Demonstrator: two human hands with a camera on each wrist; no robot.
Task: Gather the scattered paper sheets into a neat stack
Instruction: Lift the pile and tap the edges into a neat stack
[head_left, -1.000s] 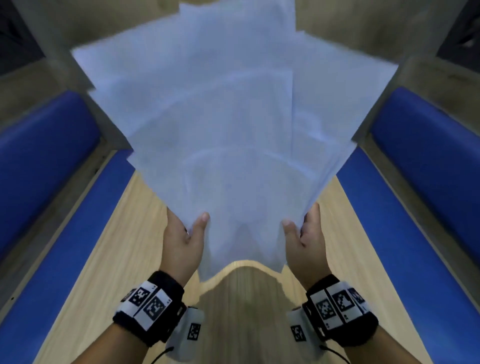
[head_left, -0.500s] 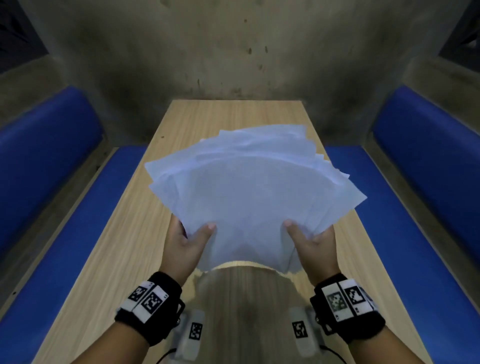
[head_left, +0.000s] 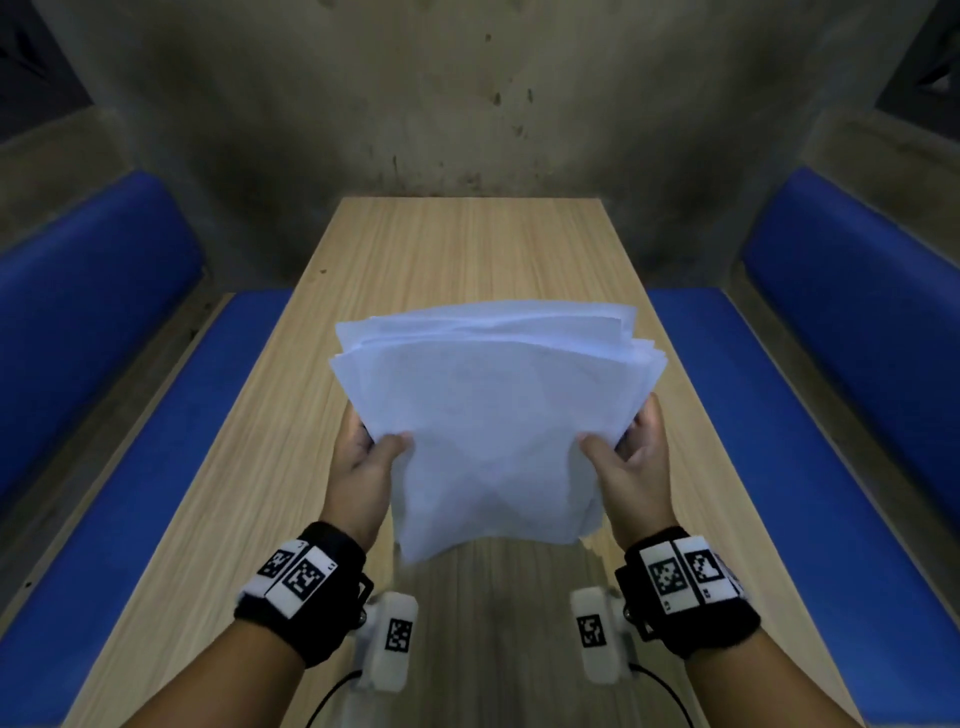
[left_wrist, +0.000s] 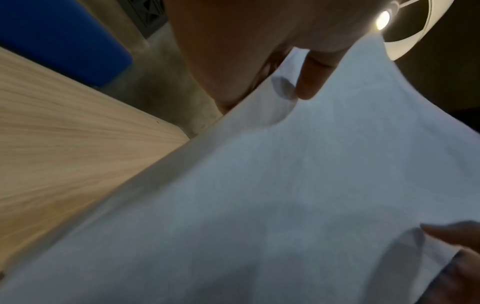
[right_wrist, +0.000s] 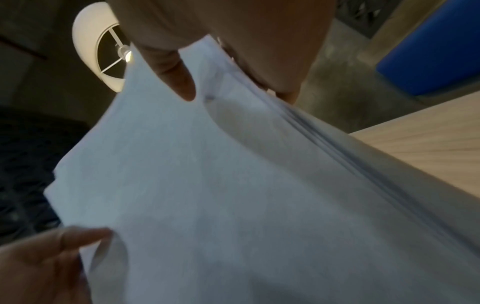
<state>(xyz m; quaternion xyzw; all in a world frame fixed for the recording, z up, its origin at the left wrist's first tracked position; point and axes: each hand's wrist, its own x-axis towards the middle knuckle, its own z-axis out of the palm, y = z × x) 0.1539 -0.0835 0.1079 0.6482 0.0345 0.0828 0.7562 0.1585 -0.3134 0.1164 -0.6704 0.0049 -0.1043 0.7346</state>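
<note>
A bundle of several white paper sheets (head_left: 488, 415) hangs above the wooden table (head_left: 467, 249), tilted, with its far edges still slightly uneven. My left hand (head_left: 363, 457) grips the bundle's left side, thumb on top and fingers hidden underneath. My right hand (head_left: 628, 457) grips the right side the same way. In the left wrist view the left thumb presses on the paper sheets (left_wrist: 285, 195). The right wrist view shows the paper sheets (right_wrist: 221, 195) with their layered edges fanned under the right thumb.
Blue padded benches (head_left: 93, 322) (head_left: 852, 332) run along both sides of the narrow table. A stained concrete wall (head_left: 467, 104) closes the far end. A round lamp (left_wrist: 405, 28) hangs overhead.
The sheets came down from upright in front of the camera to low over the table. The wide fan has closed into a narrower bundle as both hands moved the edges together.
</note>
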